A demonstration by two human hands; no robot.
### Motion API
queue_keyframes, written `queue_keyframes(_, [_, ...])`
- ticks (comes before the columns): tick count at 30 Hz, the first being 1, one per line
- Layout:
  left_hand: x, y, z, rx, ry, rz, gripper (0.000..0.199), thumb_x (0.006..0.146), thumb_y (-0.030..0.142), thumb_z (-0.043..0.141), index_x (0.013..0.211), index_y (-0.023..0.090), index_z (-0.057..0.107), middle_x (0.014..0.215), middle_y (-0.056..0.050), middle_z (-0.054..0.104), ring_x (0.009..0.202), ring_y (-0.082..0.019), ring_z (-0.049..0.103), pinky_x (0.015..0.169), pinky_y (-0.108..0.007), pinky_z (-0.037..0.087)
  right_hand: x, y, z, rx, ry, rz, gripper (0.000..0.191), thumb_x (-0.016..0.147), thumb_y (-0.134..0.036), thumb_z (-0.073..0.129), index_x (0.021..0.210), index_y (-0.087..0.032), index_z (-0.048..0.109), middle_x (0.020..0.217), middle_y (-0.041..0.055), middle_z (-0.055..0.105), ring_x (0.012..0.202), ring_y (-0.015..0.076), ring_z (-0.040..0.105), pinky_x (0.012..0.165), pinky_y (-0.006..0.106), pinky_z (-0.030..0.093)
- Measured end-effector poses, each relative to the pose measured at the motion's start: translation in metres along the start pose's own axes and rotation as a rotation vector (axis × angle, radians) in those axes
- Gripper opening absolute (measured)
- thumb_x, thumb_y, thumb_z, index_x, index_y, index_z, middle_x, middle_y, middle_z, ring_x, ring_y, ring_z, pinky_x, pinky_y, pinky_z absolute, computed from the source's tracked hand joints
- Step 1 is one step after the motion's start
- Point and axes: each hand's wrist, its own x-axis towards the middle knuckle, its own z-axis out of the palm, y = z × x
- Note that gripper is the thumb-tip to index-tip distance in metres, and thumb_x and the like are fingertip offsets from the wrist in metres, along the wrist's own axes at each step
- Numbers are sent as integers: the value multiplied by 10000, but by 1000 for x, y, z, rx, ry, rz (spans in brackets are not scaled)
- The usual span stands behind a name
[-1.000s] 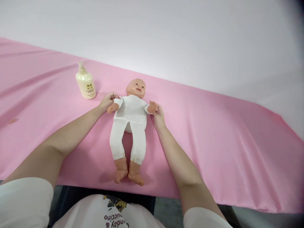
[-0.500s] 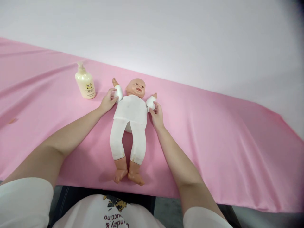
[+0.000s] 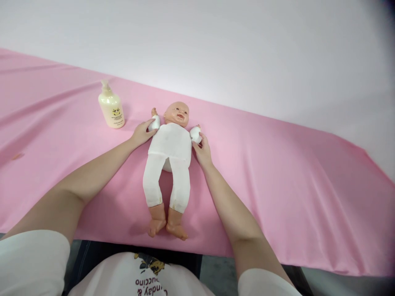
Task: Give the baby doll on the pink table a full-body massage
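Observation:
A baby doll (image 3: 170, 142) with a white cloth body lies on its back, its head toward the wall and its bare feet toward me. My left hand (image 3: 143, 132) is closed around the doll's arm on the left side, fingers behind the white upper part. On the other side, my right hand (image 3: 203, 151) grips the doll's other arm between thumb and fingers. Both doll arms are raised beside the head, their small hands pointing up. To the left of my left hand stands a cream-coloured pump bottle (image 3: 111, 109), upright and untouched.
A pink cloth (image 3: 277, 172) covers the table, with wrinkles at the left and right. Behind it rises a white wall (image 3: 197, 49). The table's front edge runs just before my body. A small orange-brown mark (image 3: 17, 156) shows at the far left.
The doll's hand on the left has swung inward, closer to the head. The doll's other hand has also shifted slightly inward. Both my hands still hold the arms; the bottle stays in place.

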Motion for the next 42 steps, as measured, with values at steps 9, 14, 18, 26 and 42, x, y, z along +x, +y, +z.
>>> queue_keyframes(9, [1,-2,0,-200,-31,-71,696,712,297,712,1389,213,573,1258,-96,692,1055,-259,646,985,-406,469,4,8,2,161,-32,-31,721,735,-419,810,1360,-317,465,1410,71,620,1195,218,643,1109,455,506])
queue_keyframes(14, [4,2,2,-352,22,-123,592,628,189,715,1205,195,587,1156,-76,713,1125,-264,646,1016,-408,462,6,7,2,331,-2,-31,764,617,-311,845,1295,-307,493,1331,53,661,1178,223,659,1086,428,514])
queue_keyframes(18, [4,6,4,-541,3,-144,480,542,126,731,1005,193,620,982,-27,726,987,-239,685,936,-388,514,8,9,3,388,14,7,500,559,-255,815,1006,-273,593,1027,5,720,949,210,676,972,416,552])
queue_keyframes(26, [4,0,10,-608,-59,-161,224,524,83,720,638,178,552,741,-7,694,769,-173,682,813,-338,542,5,9,1,311,19,0,278,622,-281,713,596,-236,440,958,35,734,976,226,657,972,430,528])
queue_keyframes(42, [2,-3,5,-508,28,-119,506,751,267,716,1145,239,400,665,78,636,516,-104,541,560,-225,389,8,16,5,463,107,-47,444,735,-407,830,1028,-272,525,976,-34,702,893,147,666,900,317,532])
